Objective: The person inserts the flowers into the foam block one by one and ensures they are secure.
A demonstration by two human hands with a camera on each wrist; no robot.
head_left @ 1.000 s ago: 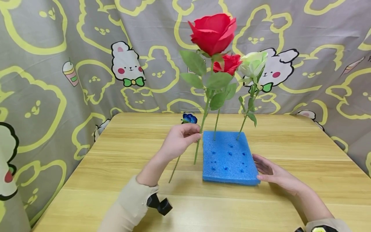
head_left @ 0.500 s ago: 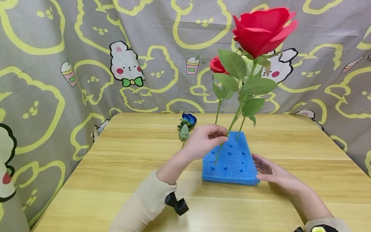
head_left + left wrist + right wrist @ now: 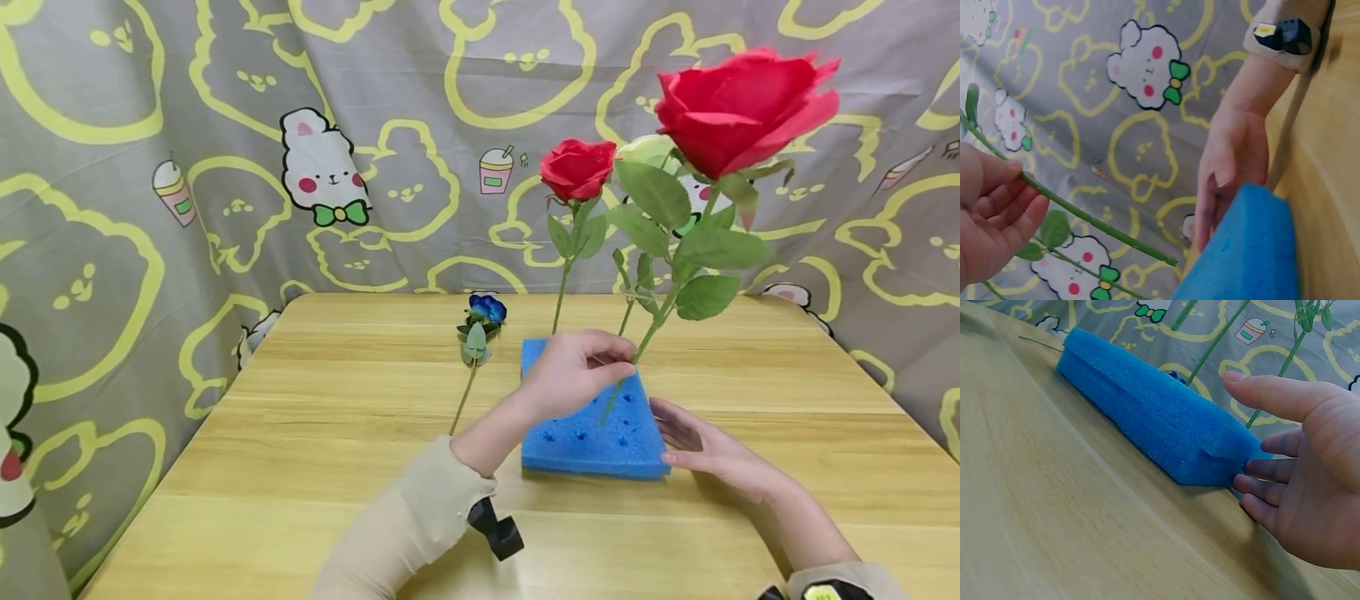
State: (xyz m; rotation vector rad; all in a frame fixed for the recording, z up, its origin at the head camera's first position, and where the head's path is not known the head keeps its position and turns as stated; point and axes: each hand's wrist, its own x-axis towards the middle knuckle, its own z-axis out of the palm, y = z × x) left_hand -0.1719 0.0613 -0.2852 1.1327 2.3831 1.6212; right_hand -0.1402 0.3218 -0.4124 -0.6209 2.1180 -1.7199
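My left hand pinches the green stem of a large red rose between thumb and fingers. The rose leans right, and in the left wrist view the stem's cut end hangs apart from the blue foam block. Several small holes dot the block's top, partly hidden by the left hand. At the block's right side is my right hand, fingers extended and fingertips against the foam. A smaller red rose and a pale green-white flower, largely covered by the large rose, stand toward the block's far end.
A blue flower with a long stem lies on the wooden table, left of the foam block. Behind the table hangs a grey curtain with yellow cartoon outlines.
My left hand has carried the large red rose rightward, from left of the foam block to above it. The right hand stays at the block's side.
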